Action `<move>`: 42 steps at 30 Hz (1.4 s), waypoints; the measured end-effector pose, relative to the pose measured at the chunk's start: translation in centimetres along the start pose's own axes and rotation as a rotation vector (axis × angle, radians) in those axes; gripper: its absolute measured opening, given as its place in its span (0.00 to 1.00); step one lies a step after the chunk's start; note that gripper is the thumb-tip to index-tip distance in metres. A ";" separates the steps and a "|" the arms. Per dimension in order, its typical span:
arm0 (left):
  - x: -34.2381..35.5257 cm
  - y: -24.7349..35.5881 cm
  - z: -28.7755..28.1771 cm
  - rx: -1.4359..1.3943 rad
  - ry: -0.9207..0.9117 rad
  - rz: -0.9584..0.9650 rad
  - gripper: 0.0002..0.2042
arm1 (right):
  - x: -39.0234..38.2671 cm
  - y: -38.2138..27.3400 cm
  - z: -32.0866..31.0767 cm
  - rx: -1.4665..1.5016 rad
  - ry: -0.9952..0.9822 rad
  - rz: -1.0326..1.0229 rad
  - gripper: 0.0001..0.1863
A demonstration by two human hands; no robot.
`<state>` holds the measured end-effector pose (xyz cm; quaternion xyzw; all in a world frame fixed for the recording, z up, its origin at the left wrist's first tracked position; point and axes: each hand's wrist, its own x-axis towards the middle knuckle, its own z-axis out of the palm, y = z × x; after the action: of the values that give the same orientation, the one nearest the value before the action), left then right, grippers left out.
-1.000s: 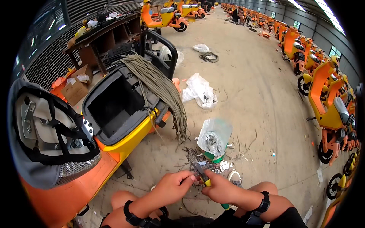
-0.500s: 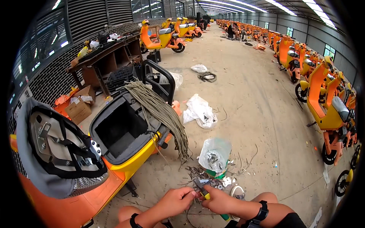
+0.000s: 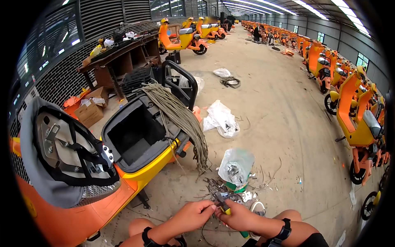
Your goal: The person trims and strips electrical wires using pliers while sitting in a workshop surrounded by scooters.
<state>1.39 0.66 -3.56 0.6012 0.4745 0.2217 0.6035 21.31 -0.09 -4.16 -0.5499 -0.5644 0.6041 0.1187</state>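
Low in front of me, my left hand (image 3: 193, 215) is closed in a pinch, thumb against forefinger. What it holds is too small to make out. Right beside its fingertips, my right hand (image 3: 239, 217) grips pliers (image 3: 222, 201) with dark jaws and yellow handles. The jaws point up and away from me. Just beyond lies a tangle of dark wire scraps (image 3: 214, 187) on the floor. A whitish translucent bag (image 3: 238, 162) with shiny bits inside stands past the pliers, green at its base.
At left stands an orange and yellow scooter (image 3: 140, 187), its grey seat (image 3: 31, 164) flipped up beside an open black storage box (image 3: 133, 136). A bundle of greenish-grey cords (image 3: 177, 119) drapes over its rear. White plastic (image 3: 222, 119) lies on the floor; scooters (image 3: 352, 123) line the right.
The whole view has shifted slightly, so the scooter and floor items sit a little farther right. Both hands stay close together, with the pliers still in the right one.
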 end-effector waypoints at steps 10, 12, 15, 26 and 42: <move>-0.3 0.5 0.5 -0.081 0.110 0.045 0.25 | -0.8 -1.1 0.9 -0.215 0.135 -0.129 0.19; 0.0 -0.2 0.7 -0.081 0.084 0.049 0.25 | -0.7 -0.9 1.3 -0.279 0.146 -0.189 0.19; 0.0 0.2 0.7 -0.015 0.115 -0.002 0.24 | -1.1 -1.6 1.7 -0.282 0.125 -0.188 0.19; -0.7 1.1 -0.1 -0.151 0.296 0.018 0.18 | -0.4 -1.9 1.3 0.151 -0.030 -0.378 0.29; -2.1 4.8 -1.6 -0.373 0.487 -0.006 0.13 | -1.8 -3.9 -0.4 -0.075 -0.283 -0.241 0.38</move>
<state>0.54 0.61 1.87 0.4080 0.5580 0.4407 0.5727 20.49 0.07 0.05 -0.3920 -0.6593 0.6355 0.0889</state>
